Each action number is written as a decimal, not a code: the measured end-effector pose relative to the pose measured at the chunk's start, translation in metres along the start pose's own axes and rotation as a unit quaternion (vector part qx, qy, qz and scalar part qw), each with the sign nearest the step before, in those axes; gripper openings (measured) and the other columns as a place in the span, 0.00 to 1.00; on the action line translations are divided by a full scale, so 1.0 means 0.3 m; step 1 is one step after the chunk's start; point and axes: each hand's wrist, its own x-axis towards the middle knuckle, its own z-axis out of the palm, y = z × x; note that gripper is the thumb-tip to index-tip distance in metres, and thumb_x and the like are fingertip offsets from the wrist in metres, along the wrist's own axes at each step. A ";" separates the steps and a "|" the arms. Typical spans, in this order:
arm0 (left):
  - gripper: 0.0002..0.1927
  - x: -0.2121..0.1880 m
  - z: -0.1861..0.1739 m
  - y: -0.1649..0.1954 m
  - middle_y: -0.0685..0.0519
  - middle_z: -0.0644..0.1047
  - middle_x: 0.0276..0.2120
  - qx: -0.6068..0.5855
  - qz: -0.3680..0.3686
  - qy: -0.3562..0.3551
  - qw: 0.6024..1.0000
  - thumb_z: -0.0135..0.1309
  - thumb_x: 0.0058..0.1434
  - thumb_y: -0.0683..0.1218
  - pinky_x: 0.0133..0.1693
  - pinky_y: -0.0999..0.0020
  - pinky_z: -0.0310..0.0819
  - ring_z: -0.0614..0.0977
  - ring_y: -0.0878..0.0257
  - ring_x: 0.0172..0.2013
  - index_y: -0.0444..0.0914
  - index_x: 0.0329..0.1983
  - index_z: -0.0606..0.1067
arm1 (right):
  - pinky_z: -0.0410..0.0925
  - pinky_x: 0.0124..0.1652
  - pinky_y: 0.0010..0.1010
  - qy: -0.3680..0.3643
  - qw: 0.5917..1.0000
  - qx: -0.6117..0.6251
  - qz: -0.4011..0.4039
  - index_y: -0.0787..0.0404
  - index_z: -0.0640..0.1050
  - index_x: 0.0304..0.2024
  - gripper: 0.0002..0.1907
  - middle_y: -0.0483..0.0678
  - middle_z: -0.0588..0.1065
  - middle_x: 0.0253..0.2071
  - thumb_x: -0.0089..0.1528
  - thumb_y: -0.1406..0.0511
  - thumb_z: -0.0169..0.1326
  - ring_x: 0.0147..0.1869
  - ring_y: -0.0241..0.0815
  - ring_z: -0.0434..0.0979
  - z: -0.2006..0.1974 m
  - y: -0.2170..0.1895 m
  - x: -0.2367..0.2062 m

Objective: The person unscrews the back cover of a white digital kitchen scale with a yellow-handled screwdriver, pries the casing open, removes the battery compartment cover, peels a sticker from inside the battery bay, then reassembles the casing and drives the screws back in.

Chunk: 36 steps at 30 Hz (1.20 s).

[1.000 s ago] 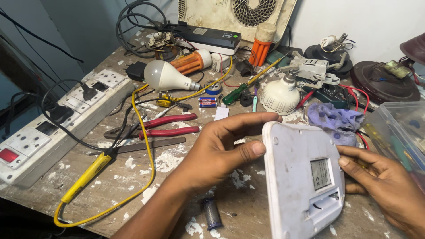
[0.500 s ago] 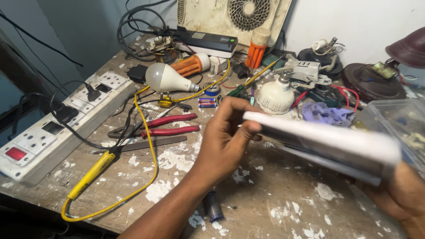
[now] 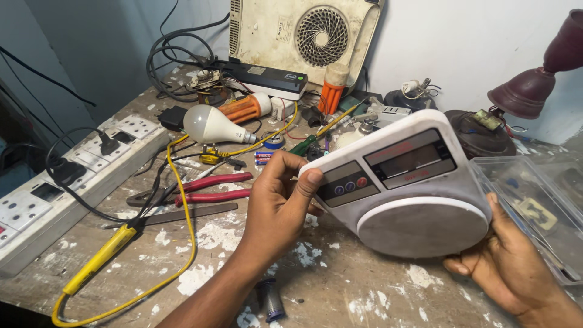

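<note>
I hold a white digital kitchen scale [image 3: 405, 182] tilted up off the workbench, its face turned toward me. It has a grey round weighing plate, a small display and three coloured buttons. My left hand [image 3: 280, 197] grips its left corner, thumb pressed on the edge beside the buttons. My right hand [image 3: 507, 264] supports it from underneath at the lower right.
On the paint-spattered workbench [image 3: 340, 285] lie red-handled pliers [image 3: 200, 188], a yellow soldering iron [image 3: 100, 258] with its yellow cable, a white bulb [image 3: 209, 124], a long socket strip [image 3: 67, 176] at the left and a clear plastic box [image 3: 540, 206] at the right. A fan panel [image 3: 303, 36] leans on the wall.
The scale has been flipped over: a second ago its underside faced me, half a second ago it was edge-on and blurred, now its top faces me. Both hands kept hold.
</note>
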 end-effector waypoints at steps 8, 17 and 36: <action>0.15 0.000 0.006 -0.001 0.53 0.79 0.30 0.023 -0.016 0.011 1.000 0.54 0.69 0.52 0.29 0.73 0.79 0.79 0.71 0.30 0.34 0.41 0.73 | 0.60 0.19 0.32 0.050 0.994 -0.069 0.069 0.58 0.69 0.64 0.35 0.55 0.76 0.42 0.73 0.41 0.28 0.28 0.41 0.68 -0.003 0.010 0.010; 0.14 0.001 0.012 0.006 0.53 0.79 0.31 0.009 -0.033 0.006 0.999 0.51 0.70 0.51 0.31 0.72 0.82 0.81 0.71 0.31 0.34 0.43 0.73 | 0.62 0.20 0.33 0.018 0.997 -0.053 0.055 0.59 0.68 0.64 0.34 0.54 0.76 0.43 0.74 0.42 0.29 0.28 0.41 0.69 -0.010 0.011 0.015; 0.15 0.010 0.012 0.019 0.52 0.79 0.32 0.010 -0.072 0.018 0.997 0.50 0.69 0.52 0.27 0.71 0.83 0.82 0.68 0.29 0.34 0.41 0.72 | 0.65 0.18 0.31 -0.062 0.995 -0.051 0.061 0.62 0.67 0.65 0.38 0.55 0.77 0.42 0.75 0.39 0.27 0.28 0.40 0.74 -0.043 0.028 0.017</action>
